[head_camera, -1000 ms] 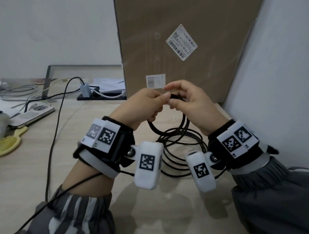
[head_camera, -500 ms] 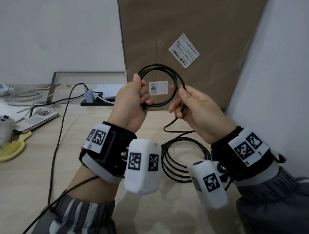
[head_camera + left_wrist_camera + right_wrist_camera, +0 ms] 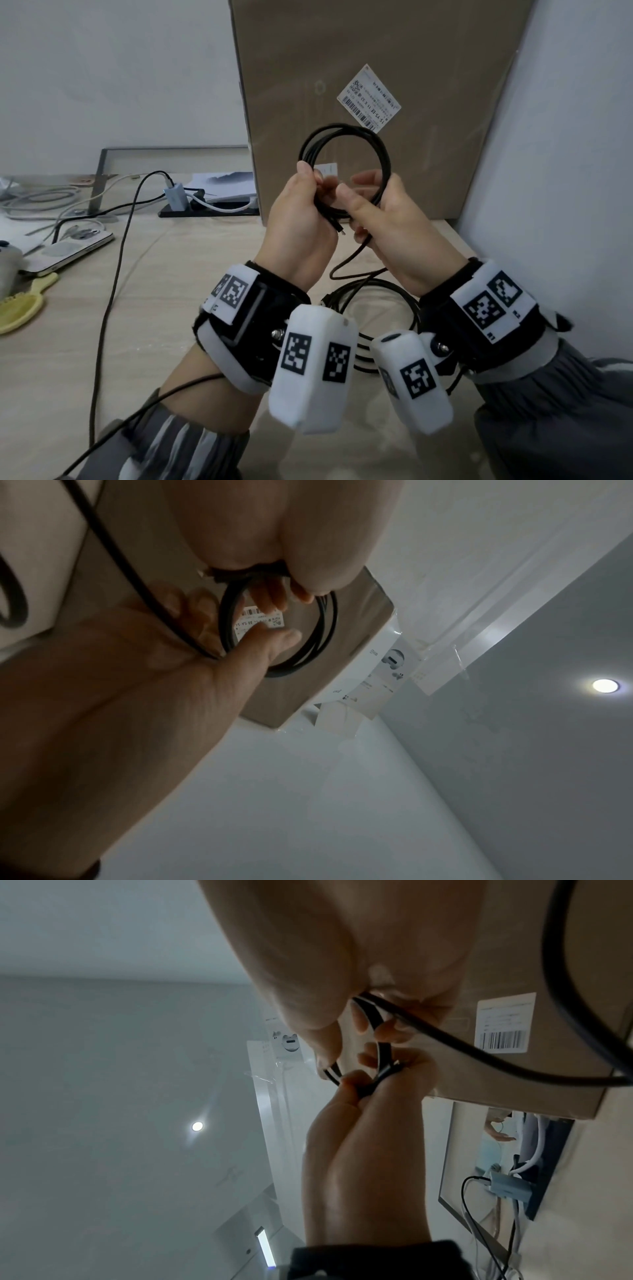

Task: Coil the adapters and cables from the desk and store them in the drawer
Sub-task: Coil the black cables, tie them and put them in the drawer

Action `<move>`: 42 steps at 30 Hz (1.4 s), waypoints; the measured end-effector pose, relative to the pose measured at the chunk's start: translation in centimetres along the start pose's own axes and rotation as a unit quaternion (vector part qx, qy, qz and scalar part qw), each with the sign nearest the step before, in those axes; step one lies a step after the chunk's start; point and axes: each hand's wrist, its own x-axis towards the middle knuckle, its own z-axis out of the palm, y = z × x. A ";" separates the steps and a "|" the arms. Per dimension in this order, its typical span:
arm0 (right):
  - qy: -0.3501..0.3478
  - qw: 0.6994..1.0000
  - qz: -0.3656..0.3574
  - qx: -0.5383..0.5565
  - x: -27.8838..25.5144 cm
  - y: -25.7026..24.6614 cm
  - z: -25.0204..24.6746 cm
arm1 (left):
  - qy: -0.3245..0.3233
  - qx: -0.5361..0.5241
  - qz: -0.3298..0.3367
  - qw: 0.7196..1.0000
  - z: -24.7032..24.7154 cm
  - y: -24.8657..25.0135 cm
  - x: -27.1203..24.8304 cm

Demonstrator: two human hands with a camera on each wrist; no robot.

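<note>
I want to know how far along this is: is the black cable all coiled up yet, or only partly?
Partly. The black cable forms a few loops held up by the left hand and right hand, while its remainder lies on the desk.

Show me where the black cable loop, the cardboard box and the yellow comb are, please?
black cable loop (image 3: 346, 128): head view, top arc of the coil held up by both hands.
cardboard box (image 3: 428, 171): head view, bare brown front face.
yellow comb (image 3: 20, 310): head view, its body on the desk at left.

loose cable (image 3: 373, 310) loops: partly behind wrists | box labels (image 3: 369, 98): print too small to read | yellow brush (image 3: 20, 308): cut by left edge | drawer: unseen
</note>
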 end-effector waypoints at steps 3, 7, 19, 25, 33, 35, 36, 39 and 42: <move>-0.006 1.000 -0.015 -0.024 -0.1 0.2 -0.1 | -0.010 -0.012 -0.003 1.000 0.2 0.3 -0.5; -0.017 0.999 -0.020 -0.032 -0.1 0.2 -0.3 | -0.021 -0.028 -0.014 0.999 0.2 0.2 -0.7; -0.029 0.986 -0.013 -0.166 0.4 -0.6 -2.6 | -0.054 0.143 -0.042 0.987 -0.7 0.6 -0.2; -0.107 0.981 0.013 -0.163 0.4 -0.9 -3.6 | -0.102 0.219 -0.076 0.967 -2.2 3.9 -0.1; -0.254 0.930 0.045 -0.262 -0.7 -0.6 -1.9 | -0.138 0.488 0.034 0.861 -2.6 5.0 -1.3; -0.254 0.927 0.043 -0.273 -0.6 -0.7 -1.9 | -0.161 0.532 0.037 0.830 -2.6 4.7 -1.4; -0.254 0.926 0.045 -0.277 -0.6 -0.7 -2.0 | -0.170 0.545 0.035 0.820 -2.7 4.6 -1.4; -0.250 0.925 0.049 -0.281 -0.4 -0.5 -2.3 | -0.165 0.545 0.039 0.821 -2.8 4.2 -1.1; -0.229 0.932 0.040 -0.279 -0.2 -0.2 -2.3 | -0.138 0.501 0.059 0.852 -2.6 3.8 -0.8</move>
